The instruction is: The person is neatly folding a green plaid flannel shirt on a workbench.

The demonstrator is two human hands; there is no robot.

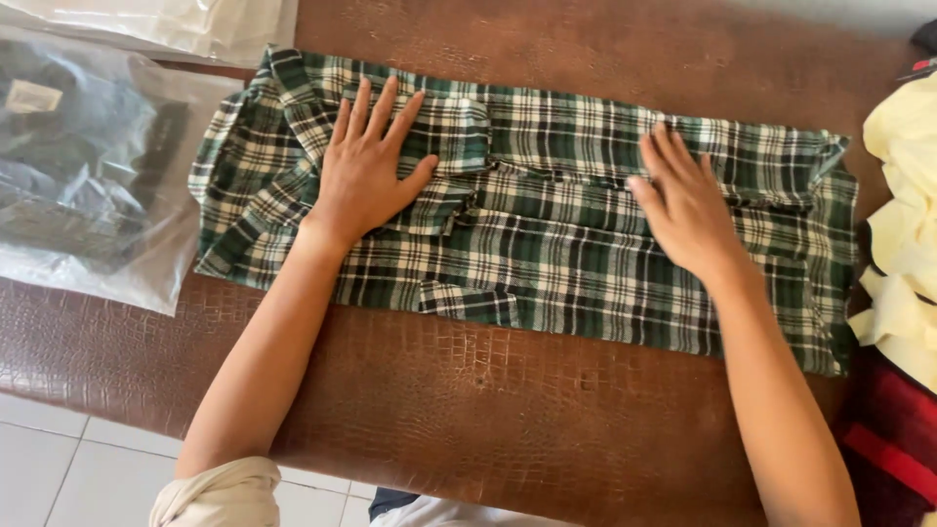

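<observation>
A green and cream plaid shirt (547,244) lies folded lengthwise into a long band across a brown textured table (488,410). My left hand (369,166) rests flat on the shirt's left part near the collar, fingers spread and pointing away from me. My right hand (683,200) lies flat on the right part of the shirt, fingers together and pressed on the cloth. Neither hand grips anything.
A clear plastic bag with dark folded clothing (88,166) sits at the table's left end, with another clear bag (166,24) behind it. Pale yellow cloth (903,224) and red cloth (893,439) lie at the right edge. White floor tiles (59,459) show at the lower left.
</observation>
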